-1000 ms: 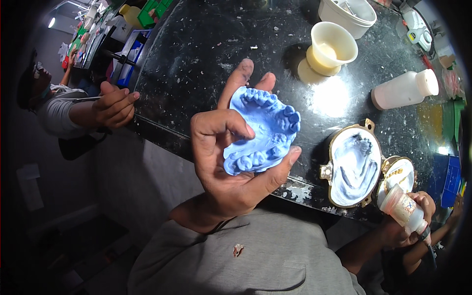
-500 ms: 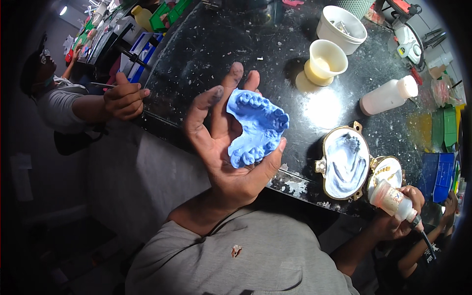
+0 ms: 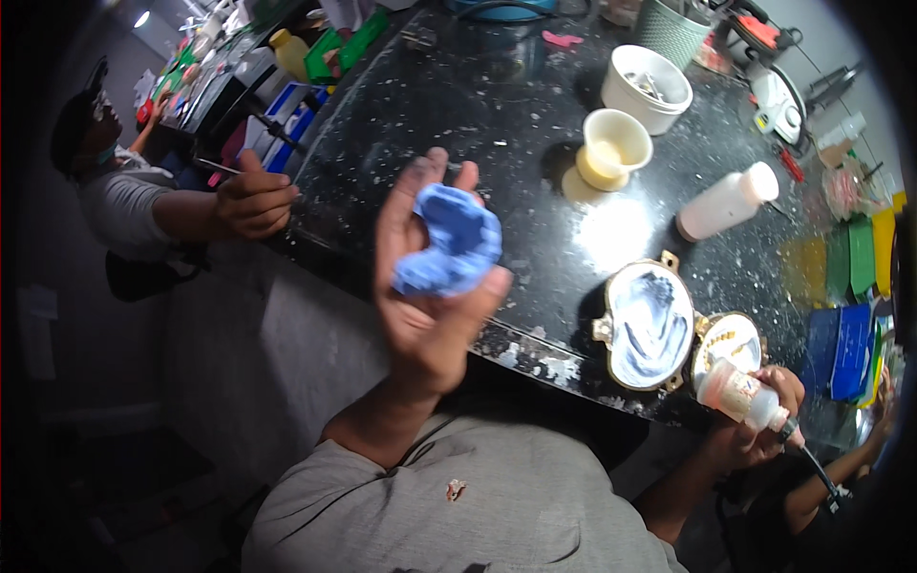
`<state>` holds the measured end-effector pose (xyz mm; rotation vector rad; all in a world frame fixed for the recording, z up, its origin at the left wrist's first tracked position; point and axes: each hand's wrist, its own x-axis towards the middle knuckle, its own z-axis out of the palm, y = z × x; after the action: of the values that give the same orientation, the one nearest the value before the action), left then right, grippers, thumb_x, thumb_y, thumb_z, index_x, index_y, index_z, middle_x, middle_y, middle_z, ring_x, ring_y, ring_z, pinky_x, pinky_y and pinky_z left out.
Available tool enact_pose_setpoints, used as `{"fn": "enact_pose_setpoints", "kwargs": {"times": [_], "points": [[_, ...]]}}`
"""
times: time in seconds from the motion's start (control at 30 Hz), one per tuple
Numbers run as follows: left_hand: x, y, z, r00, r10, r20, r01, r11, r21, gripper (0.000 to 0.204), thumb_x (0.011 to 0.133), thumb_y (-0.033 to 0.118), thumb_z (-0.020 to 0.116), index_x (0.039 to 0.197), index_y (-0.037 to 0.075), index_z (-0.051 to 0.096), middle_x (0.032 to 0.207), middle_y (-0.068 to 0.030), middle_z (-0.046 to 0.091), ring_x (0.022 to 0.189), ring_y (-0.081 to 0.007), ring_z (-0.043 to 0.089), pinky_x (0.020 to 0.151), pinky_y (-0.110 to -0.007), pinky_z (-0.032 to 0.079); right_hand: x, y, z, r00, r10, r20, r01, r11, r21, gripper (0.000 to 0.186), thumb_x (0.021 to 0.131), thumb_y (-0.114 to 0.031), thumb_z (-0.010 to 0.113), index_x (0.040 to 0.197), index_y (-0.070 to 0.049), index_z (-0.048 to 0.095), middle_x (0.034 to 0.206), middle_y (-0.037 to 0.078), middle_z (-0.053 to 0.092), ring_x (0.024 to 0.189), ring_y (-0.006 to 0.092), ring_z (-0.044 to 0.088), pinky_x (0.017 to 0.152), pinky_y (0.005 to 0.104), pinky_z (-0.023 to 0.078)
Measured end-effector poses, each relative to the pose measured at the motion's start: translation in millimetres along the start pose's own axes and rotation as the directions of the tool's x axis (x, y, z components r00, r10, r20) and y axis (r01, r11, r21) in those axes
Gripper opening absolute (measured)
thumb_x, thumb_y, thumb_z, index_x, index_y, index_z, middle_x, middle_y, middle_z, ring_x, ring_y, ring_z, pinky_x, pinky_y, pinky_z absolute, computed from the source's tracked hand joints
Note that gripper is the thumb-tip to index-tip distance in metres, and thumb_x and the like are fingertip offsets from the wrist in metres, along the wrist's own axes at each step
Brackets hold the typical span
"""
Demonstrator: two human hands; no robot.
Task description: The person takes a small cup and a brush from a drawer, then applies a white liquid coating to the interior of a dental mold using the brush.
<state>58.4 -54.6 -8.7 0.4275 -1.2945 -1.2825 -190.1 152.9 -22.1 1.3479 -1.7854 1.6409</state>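
My left hand (image 3: 420, 325) is closed around a blue dental model (image 3: 449, 239), held above the table's front edge. Its tooth row and horseshoe shape show, slightly blurred, with my thumb at its near side. At the lower right my right hand (image 3: 764, 411) grips a clear plastic bottle (image 3: 735, 393) with reddish print, tilted, its wide base toward the table. A dark thin rod (image 3: 820, 468) extends beyond the bottle's neck; how they join is unclear. Close by that bottle lie two brass dental flask halves, one lined with white plaster (image 3: 650, 325), the other (image 3: 731, 334) bearing a yellowish tooth row.
On the black table (image 3: 382, 105) stand a cream cup (image 3: 611, 158), a white tub (image 3: 650, 91) and a pinkish bottle (image 3: 726, 201). A blue bin (image 3: 841, 349) sits at the right. Another person's hand (image 3: 256, 199) rests near the table's left corner; another arm shows at lower right.
My left hand has shifted left with the blue dental model, which has turned a little. The view has also shifted slightly. The bottle remains in my right hand.
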Motion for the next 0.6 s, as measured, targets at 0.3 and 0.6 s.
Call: {"fn": "enact_pose_setpoints", "kwargs": {"times": [0.3, 0.6], "points": [[36.8, 15.5, -105.0, 0.933, -0.353, -0.065, 0.162, 0.576, -0.801, 0.081, 0.075, -0.022, 0.035, 0.145, -0.015, -0.004, 0.155, -0.0325, 0.004, 0.146, -0.0429, 0.004, 0.123, -0.051, 0.011, 5.2, 1.0, 12.3, 0.999, -0.039, -0.013, 0.040, 0.993, 0.107, 0.065, 0.079, -0.054, 0.070, 0.106, 0.004, 0.061, 0.094, 0.015, 0.057, 0.079, 0.0242, 0.059, 0.070, 0.0349, 0.050], [34.2, 6.2, -123.2, 0.911, -0.409, -0.041, 0.123, 0.366, -0.923, 0.083, 0.074, -0.023, 0.031, 0.148, -0.010, -0.004, 0.158, -0.0270, 0.000, 0.147, -0.0407, 0.001, 0.124, -0.050, 0.009, 10.6, -11.1, 13.2, 0.999, -0.015, -0.044, 0.018, 0.997, 0.073, 0.067, 0.078, -0.056, 0.071, 0.110, 0.003, 0.061, 0.099, 0.015, 0.058, 0.084, 0.0251, 0.061, 0.077, 0.0370, 0.053]]}}
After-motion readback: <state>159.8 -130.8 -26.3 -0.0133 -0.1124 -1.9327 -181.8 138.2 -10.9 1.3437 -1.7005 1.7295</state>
